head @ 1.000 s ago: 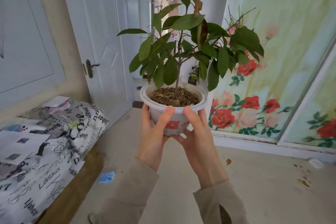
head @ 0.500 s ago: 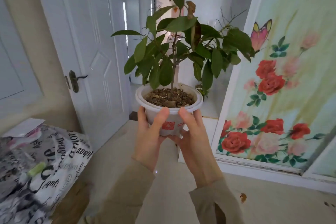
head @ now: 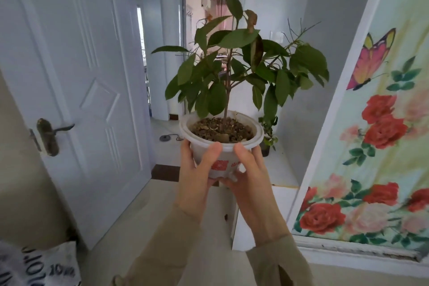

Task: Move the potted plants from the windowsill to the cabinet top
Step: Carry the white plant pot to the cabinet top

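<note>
I carry a leafy green plant (head: 234,69) in a white plastic pot (head: 222,146) with a red label, held upright at chest height. My left hand (head: 197,176) grips the pot's left side and underside, thumb up near the rim. My right hand (head: 249,181) grips its right side the same way. Straight ahead, behind the pot, a low white cabinet top (head: 283,169) runs along the wall. A small dark-potted plant (head: 268,139) stands on it, partly hidden by the carried pot.
An open white door (head: 76,90) with a brass handle (head: 47,136) stands at the left. A rose-and-butterfly sliding panel (head: 376,137) fills the right. Printed fabric (head: 37,264) lies at the lower left. A hallway opens beyond the doorway.
The view has swung right and moved forward with the pot still held in both hands. The bed fabric has slid out at the left and the white cabinet top has come into view.
</note>
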